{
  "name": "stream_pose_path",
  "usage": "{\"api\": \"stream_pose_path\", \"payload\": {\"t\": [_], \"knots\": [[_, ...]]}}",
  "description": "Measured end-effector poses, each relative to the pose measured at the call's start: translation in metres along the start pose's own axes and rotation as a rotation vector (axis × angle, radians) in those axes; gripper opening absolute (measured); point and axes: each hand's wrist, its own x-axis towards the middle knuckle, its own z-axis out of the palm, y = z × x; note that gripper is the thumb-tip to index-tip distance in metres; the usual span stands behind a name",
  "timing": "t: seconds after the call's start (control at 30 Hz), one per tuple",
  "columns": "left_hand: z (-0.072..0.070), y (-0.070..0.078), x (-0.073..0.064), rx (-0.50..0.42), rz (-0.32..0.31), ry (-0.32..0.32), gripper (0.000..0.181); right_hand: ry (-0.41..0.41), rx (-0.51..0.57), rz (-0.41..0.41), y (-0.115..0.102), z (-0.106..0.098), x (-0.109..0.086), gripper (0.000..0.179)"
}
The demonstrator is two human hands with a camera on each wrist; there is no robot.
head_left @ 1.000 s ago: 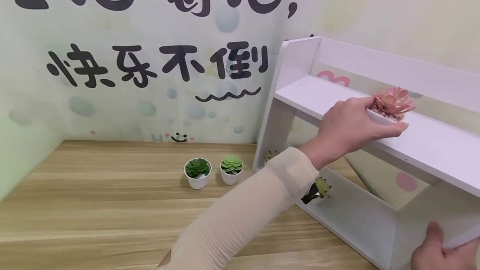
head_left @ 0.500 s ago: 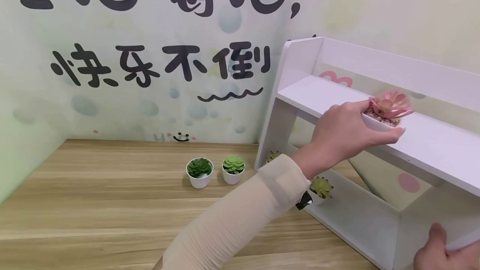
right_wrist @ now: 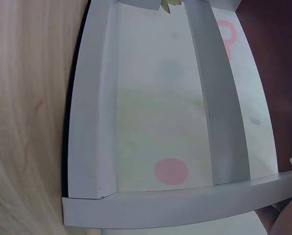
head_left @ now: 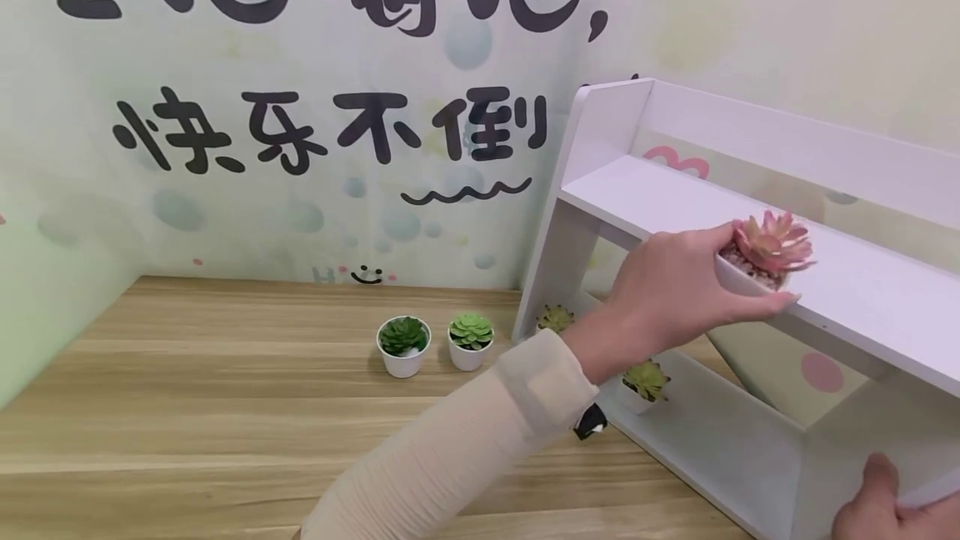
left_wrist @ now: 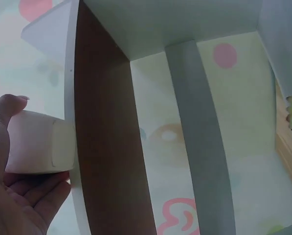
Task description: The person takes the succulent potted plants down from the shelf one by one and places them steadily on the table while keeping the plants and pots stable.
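Observation:
My left hand [head_left: 675, 290] holds a pink succulent [head_left: 772, 244] by its small white pot, thumb on one side and fingers on the other. The pot is tilted at the front edge of the upper board of a white two-tier shelf [head_left: 862, 282]. In the left wrist view, the white pot [left_wrist: 35, 142] has its base right at the board's edge. My right hand [head_left: 888, 511] grips the shelf's right side panel [right_wrist: 185, 203], thumb on the inner face; most of its fingers are hidden.
A spiky green succulent [head_left: 643, 382] and another potted plant [head_left: 555, 319] stand on the shelf's lower board. Left of the shelf, a dark green succulent [head_left: 402, 344] and a light green succulent [head_left: 471, 340] stand in white pots on the wooden table [head_left: 225, 407]. A printed wall is behind.
My left hand has drawn the pink succulent down and left, toward the front edge of the upper board. My right hand stays on the side panel. The head view has shifted slightly.

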Motion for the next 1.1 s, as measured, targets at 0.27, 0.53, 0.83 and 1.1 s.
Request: {"api": "stream_pose_path", "payload": {"t": [0.27,0.53,0.83,1.1], "knots": [[0.005,-0.012,-0.019,-0.023,0.125,0.075,0.047,0.006,0.045,-0.008,0.001,0.002,-0.001,0.053],[0.004,-0.024,-0.034,-0.146,0.101,0.103,0.041,0.000,0.076,0.019,0.003,0.002,0.002,0.053],[0.011,-0.048,-0.052,-0.236,0.048,0.073,0.049,0.014,0.100,0.051,-0.002,0.003,-0.003,0.054],[0.009,-0.066,-0.065,-0.362,-0.036,0.102,0.052,0.020,0.112,0.032,0.000,0.004,-0.002,0.053]]}}
